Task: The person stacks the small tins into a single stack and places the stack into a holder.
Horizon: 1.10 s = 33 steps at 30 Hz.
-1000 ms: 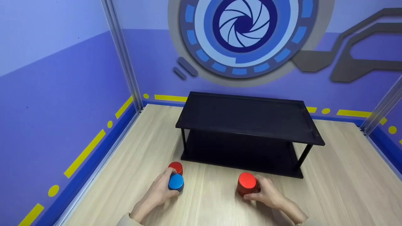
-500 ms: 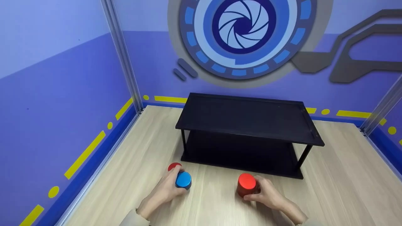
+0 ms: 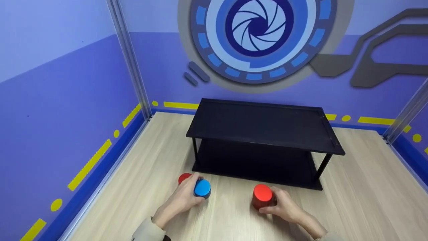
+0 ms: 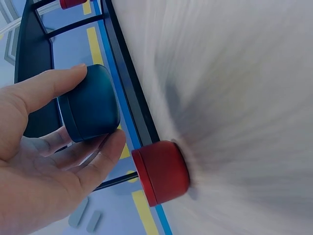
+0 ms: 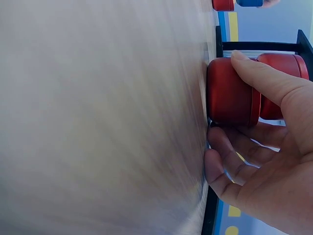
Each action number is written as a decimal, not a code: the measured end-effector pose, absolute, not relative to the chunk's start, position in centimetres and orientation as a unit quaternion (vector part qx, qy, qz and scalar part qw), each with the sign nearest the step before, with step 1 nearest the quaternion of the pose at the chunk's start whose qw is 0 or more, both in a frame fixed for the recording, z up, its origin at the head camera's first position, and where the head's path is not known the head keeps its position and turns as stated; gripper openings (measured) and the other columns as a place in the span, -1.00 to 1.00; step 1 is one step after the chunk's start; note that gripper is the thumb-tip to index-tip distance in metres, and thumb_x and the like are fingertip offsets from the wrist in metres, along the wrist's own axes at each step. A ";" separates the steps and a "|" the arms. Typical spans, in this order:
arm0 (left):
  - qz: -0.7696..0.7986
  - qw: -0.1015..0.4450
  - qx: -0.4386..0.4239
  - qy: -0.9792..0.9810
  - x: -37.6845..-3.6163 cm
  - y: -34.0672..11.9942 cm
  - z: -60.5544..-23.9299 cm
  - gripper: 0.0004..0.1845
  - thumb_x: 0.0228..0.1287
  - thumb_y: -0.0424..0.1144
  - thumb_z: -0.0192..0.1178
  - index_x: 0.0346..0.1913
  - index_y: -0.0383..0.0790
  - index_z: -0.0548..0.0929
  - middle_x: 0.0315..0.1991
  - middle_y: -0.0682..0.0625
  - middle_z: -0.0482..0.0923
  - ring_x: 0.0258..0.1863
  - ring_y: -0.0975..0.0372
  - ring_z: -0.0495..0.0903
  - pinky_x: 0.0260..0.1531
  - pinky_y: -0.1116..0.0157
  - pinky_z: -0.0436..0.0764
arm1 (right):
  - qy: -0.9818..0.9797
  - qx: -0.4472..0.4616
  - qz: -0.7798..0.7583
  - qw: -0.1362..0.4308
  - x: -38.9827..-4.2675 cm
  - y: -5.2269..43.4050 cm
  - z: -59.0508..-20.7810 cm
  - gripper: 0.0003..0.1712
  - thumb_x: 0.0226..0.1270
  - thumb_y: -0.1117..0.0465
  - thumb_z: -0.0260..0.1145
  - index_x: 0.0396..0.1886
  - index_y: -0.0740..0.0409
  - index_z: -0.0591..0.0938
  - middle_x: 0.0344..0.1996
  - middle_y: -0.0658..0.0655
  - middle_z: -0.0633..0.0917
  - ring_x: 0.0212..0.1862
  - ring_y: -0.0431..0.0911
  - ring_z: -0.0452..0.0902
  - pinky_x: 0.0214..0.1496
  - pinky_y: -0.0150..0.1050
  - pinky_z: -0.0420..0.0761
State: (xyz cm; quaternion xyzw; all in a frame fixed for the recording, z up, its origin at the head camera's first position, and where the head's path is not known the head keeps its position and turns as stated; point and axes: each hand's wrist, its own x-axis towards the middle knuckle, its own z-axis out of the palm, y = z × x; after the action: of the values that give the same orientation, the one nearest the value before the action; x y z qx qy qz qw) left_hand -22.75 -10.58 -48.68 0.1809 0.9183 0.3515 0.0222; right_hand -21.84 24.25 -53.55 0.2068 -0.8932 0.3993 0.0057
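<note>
My left hand [image 3: 184, 197] grips a small blue lidded canister [image 3: 202, 188] between thumb and fingers. The left wrist view shows that blue canister [image 4: 93, 105] lifted off the table, tilted a little. Just left of it, partly behind the hand in the head view, a red canister [image 3: 184, 178] stands on the table [image 3: 230, 221]. My right hand [image 3: 284, 206] is curled round a red canister [image 5: 230, 93] standing on the table, its thumb on the side. A second red canister [image 5: 281, 66] sits on top of that one.
A black two-tier shelf [image 3: 264, 125] stands behind the hands, its lower board [image 3: 254, 164] near the table surface. Blue-purple walls [image 3: 60, 134] with yellow marks enclose the table at the back and sides. Metal posts [image 3: 128, 57] rise at the corners.
My left hand has moved right and slightly away with the blue canister, off from beside the single red one. My right hand and the stacked red canisters have stayed in place.
</note>
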 end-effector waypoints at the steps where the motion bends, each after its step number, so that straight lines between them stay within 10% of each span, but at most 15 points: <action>1: 0.351 0.023 0.182 0.918 -22.8 -10.5 -48.6 -0.38 -0.03 -0.37 0.43 0.12 -0.13 0.40 0.11 -0.15 0.50 0.11 -0.05 0.50 0.05 -0.08 0.54 | -0.894 0.206 0.398 0.007 -21.8 24.3 -53.6 -0.33 -0.10 0.01 0.58 -0.03 0.28 0.58 -0.21 0.07 0.69 -0.19 -0.23 0.58 -0.16 -0.38 0.57; 33: 0.323 0.014 0.224 0.919 -23.7 -6.7 -46.9 -0.40 0.01 -0.29 0.42 0.13 -0.09 0.41 0.10 -0.05 0.52 0.08 0.05 0.48 0.06 0.02 0.54 | -0.896 0.206 0.393 0.005 -21.8 24.2 -53.6 -0.31 -0.10 0.03 0.57 -0.01 0.32 0.57 -0.20 0.11 0.69 -0.20 -0.22 0.58 -0.17 -0.38 0.58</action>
State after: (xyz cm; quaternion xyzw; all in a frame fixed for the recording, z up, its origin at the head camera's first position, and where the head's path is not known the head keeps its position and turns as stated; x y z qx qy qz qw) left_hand -23.74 -6.71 -46.92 0.2240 0.9195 0.3228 0.0136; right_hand -21.75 24.23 -53.61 0.2061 -0.8963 0.3926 0.0051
